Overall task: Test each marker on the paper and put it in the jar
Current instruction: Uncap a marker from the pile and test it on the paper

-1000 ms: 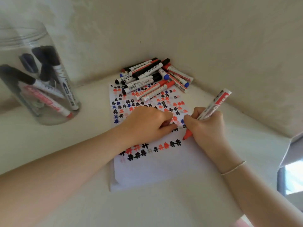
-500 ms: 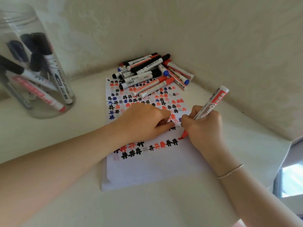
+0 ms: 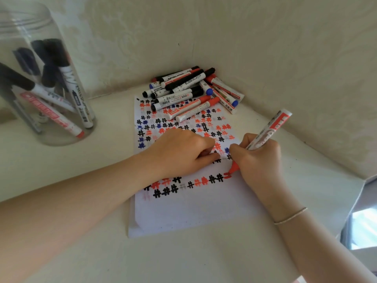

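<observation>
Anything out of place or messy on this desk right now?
The untested markers lie in a loose heap, partly on the top edge of the paper, covering some test marks. Nothing looks spilled or damaged.

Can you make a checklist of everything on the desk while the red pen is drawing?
Surface: pale tabletop in a wall corner.
Job's things: paper covered in red, black and blue hash marks; red marker, tip on the paper at a fresh red mark; pile of markers on the paper's far end; clear jar at left with markers inside.
Clutter: nothing seen.
Hands: right hand grips the red marker; left hand rests on the paper, fingers curled.
Cables: nothing seen.
Surroundings: patterned cream wall; bracelet on the right wrist.
</observation>
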The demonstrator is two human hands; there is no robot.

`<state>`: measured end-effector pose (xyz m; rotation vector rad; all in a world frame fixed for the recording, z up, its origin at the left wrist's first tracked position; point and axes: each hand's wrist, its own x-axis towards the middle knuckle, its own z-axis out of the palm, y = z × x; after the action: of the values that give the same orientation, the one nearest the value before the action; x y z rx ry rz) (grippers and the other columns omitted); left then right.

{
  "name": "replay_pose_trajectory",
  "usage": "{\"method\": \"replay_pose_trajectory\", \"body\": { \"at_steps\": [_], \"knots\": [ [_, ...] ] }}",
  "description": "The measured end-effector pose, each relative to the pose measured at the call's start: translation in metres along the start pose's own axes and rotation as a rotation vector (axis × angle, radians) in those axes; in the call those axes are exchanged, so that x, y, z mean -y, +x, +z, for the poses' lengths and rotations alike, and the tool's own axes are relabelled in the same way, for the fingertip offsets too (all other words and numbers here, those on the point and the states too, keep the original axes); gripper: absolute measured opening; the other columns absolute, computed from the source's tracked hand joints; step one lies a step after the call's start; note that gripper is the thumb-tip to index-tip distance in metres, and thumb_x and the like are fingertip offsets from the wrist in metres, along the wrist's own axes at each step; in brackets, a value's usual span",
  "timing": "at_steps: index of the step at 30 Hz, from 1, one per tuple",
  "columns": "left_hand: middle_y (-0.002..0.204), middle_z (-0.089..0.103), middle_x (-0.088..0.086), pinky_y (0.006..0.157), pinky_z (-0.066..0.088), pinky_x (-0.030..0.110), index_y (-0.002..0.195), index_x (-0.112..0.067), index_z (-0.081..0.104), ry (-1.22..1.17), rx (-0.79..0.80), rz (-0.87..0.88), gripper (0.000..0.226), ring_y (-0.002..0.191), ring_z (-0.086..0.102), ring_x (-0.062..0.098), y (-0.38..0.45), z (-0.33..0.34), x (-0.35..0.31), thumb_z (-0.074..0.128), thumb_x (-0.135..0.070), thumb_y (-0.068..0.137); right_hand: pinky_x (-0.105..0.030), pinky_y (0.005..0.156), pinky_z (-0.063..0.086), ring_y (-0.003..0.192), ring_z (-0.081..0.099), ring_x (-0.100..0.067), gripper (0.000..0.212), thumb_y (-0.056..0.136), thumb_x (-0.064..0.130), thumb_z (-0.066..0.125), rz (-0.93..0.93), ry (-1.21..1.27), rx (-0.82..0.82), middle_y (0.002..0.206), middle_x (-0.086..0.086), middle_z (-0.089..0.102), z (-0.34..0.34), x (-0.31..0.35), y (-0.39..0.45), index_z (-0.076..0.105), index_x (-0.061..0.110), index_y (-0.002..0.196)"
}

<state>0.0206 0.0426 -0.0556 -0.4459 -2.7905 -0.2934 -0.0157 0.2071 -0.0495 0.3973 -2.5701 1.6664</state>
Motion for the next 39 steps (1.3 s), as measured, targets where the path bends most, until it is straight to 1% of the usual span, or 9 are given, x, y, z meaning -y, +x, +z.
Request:
{"method": "replay_pose_trajectory", "body": {
  "at_steps": [5,10,15,21,26,29,32,35,39],
  "knots": [
    [0.047,0.036,-0.010,0.045,0.034,0.024,0.067,-0.020,0.046,-0.003,-0.009,0.004,0.038,0.041,0.034,0.001,0.000,0.000,0.000,0.048,-0.045,0.095,-0.023,0.041,0.030,0.045,0.037,-0.018,0.022,0.071,0.000,0.059,0.029,-0.001,0.007,0.062,-0.035,0.053,0.002,0.000,0.000,0.045,-0.017,0.066],
    [0.048,0.036,-0.011,0.047,0.037,0.024,0.068,-0.021,0.046,0.014,0.010,0.000,0.037,0.043,0.034,0.001,0.000,-0.001,0.000,0.046,-0.046,0.095,-0.025,0.043,0.029,0.045,0.033,-0.018,0.023,0.072,-0.003,0.058,0.020,-0.018,0.037,0.050,-0.013,0.040,0.001,0.000,-0.001,0.041,-0.012,0.059],
    [0.047,0.036,-0.011,0.044,0.034,0.023,0.066,-0.022,0.044,0.017,-0.009,0.009,0.038,0.041,0.032,0.000,0.000,-0.001,-0.001,0.046,-0.046,0.095,-0.021,0.039,0.023,0.047,0.029,-0.014,0.024,0.074,-0.002,0.059,0.025,0.022,-0.004,0.055,-0.014,0.041,-0.001,0.001,0.000,0.041,-0.015,0.064],
    [0.049,0.038,-0.010,0.045,0.034,0.024,0.070,-0.021,0.045,0.021,-0.002,0.010,0.035,0.042,0.034,0.001,-0.001,-0.003,-0.002,0.047,-0.046,0.095,-0.031,0.049,0.031,0.050,0.034,-0.022,0.028,0.074,-0.003,0.057,0.001,0.002,0.029,0.053,-0.011,0.035,0.002,-0.003,0.000,0.036,-0.003,0.056],
    [0.067,0.054,-0.001,0.050,0.046,0.036,0.099,-0.024,0.037,-0.314,-0.055,-0.088,0.008,0.054,0.052,0.016,-0.004,-0.006,-0.005,0.038,-0.031,0.095,-0.020,0.037,0.028,0.033,0.036,-0.018,0.036,0.078,0.017,0.075,0.081,0.436,-0.042,0.054,-0.017,0.056,-0.008,0.000,0.005,0.046,0.007,0.059],
    [0.090,0.060,-0.003,0.066,0.049,0.038,0.113,-0.022,0.035,-0.610,-0.029,-0.189,0.019,0.073,0.058,0.021,-0.002,-0.009,-0.003,0.035,-0.013,0.096,-0.024,0.045,0.046,0.044,0.055,-0.015,0.021,0.075,0.018,0.072,0.100,0.745,0.005,0.060,-0.003,0.065,-0.012,0.005,0.007,0.054,0.010,0.067],
    [0.101,0.063,-0.008,0.067,0.049,0.023,0.119,-0.020,0.033,-0.682,0.010,-0.206,0.027,0.071,0.056,0.004,0.000,-0.009,0.000,0.043,-0.007,0.098,-0.034,0.072,0.057,0.070,0.068,-0.024,0.017,0.086,0.014,0.059,0.183,1.023,0.104,0.077,-0.006,0.069,-0.014,0.004,0.010,0.067,0.008,0.072],
    [0.104,0.065,-0.010,0.066,0.042,0.008,0.121,-0.018,0.032,-0.693,0.031,-0.213,0.030,0.072,0.055,-0.006,0.000,-0.009,0.001,0.048,-0.008,0.098,-0.029,0.058,0.055,0.054,0.064,-0.023,0.026,0.092,0.006,0.047,0.209,1.031,0.118,0.063,-0.008,0.064,-0.015,0.005,0.011,0.059,0.007,0.068],
    [0.104,0.066,-0.007,0.065,0.038,0.005,0.122,-0.014,0.032,-0.688,0.039,-0.195,0.031,0.067,0.052,-0.012,0.000,-0.011,-0.001,0.049,-0.007,0.097,-0.028,0.050,0.051,0.045,0.058,-0.021,0.026,0.090,0.000,0.051,0.162,0.918,0.092,0.055,-0.010,0.059,-0.013,0.005,0.009,0.046,0.007,0.066]
  ]
}}
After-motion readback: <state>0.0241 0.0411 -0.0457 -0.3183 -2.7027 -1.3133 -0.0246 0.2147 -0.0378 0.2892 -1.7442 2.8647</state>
